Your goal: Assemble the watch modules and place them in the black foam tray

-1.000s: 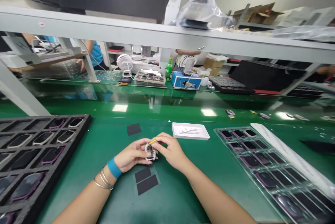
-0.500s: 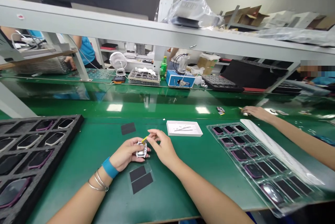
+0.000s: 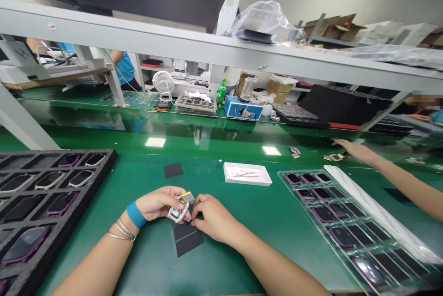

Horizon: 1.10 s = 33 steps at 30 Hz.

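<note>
My left hand (image 3: 159, 202) grips a small white smartwatch case (image 3: 176, 214), its open inner side facing up. A silver battery (image 3: 188, 197) with a yellow edge stands out from the case's upper end, tilted. Close to the case's right side is my right hand (image 3: 216, 218), its thumb and fingers pinched together; whatever lies between the fingertips is too small to make out. Just below both hands, black rectangular pads (image 3: 189, 243) lie on a clear sheet. Another black pad (image 3: 173, 170) rests farther back on the green table.
A black foam tray (image 3: 93, 185) of watch cases stands at left. On the right lies a clear plastic tray (image 3: 323, 229) with watch screens. Behind my hands is a white box (image 3: 265, 178) holding tweezers. A co-worker's hand (image 3: 358, 152) reaches toward watch parts (image 3: 334, 157).
The battery has swung up from the case, its flat side now showing. My right hand has moved from above the case down to its right side. The co-worker's hand has lifted off a watch part.
</note>
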{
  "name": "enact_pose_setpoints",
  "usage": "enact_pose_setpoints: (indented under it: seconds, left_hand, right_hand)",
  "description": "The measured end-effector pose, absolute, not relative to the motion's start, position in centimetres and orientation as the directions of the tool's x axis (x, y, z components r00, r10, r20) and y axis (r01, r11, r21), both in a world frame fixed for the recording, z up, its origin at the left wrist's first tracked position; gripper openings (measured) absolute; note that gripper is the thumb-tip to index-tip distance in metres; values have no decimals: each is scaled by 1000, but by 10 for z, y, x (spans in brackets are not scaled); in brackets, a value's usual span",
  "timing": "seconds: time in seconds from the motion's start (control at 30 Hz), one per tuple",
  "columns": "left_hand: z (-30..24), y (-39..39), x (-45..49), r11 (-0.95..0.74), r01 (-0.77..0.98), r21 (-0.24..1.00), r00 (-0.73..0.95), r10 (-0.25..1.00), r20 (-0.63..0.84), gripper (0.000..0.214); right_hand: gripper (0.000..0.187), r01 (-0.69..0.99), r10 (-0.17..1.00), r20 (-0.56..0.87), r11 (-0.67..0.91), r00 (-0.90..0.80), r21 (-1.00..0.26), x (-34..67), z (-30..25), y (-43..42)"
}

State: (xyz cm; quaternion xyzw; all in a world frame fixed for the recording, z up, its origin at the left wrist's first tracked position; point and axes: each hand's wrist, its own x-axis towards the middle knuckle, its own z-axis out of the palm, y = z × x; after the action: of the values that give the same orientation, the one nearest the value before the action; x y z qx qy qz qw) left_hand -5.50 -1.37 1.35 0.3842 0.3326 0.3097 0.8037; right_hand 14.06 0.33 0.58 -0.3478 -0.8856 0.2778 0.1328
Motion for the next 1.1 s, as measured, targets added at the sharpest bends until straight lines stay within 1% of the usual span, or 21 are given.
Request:
enact_pose_setpoints:
  seconds: [0.13, 0.2, 0.3, 0.4, 0.6, 0.73, 0.93, 1.0, 1.1]
  left_hand:
    - [10, -11, -54, 522, -224, 823, 588, 746, -313, 16]
    - [8, -10, -54, 525, -219, 822, 586, 745, -320, 16]
    - [6, -9, -55, 525, -218, 823, 591, 742, -316, 16]
    - [5, -9, -56, 526, -221, 822, 598, 738, -312, 16]
    - [7, -10, -57, 515, -228, 827, 611, 736, -290, 15]
    - [9, -11, -57, 497, -222, 839, 629, 731, -266, 13]
    - [9, -11, -58, 484, -206, 850, 625, 734, -266, 14]
    - [9, -11, -58, 487, -203, 849, 624, 733, -271, 15]
    - [11, -12, -58, 487, -190, 852, 621, 732, -280, 17]
  right_hand:
    - [5, 568, 709, 12, 574, -705, -590, 138, 2, 4]
    - [6, 585, 712, -7, 571, -702, -576, 137, 2, 4]
    - [11, 590, 692, 0, 614, -722, -525, 137, 3, 2]
    - [12, 571, 658, 26, 671, -752, -474, 138, 5, -1]
    - [11, 565, 627, -2, 700, -779, -436, 141, 9, -4]
    - [10, 534, 608, -1, 697, -794, -479, 143, 12, -4]
    - [8, 467, 600, 36, 657, -799, -591, 152, 29, -1]
    - [8, 458, 633, 84, 639, -769, -619, 155, 36, 3]
    - [8, 436, 724, 246, 611, -644, -660, 158, 42, 13]
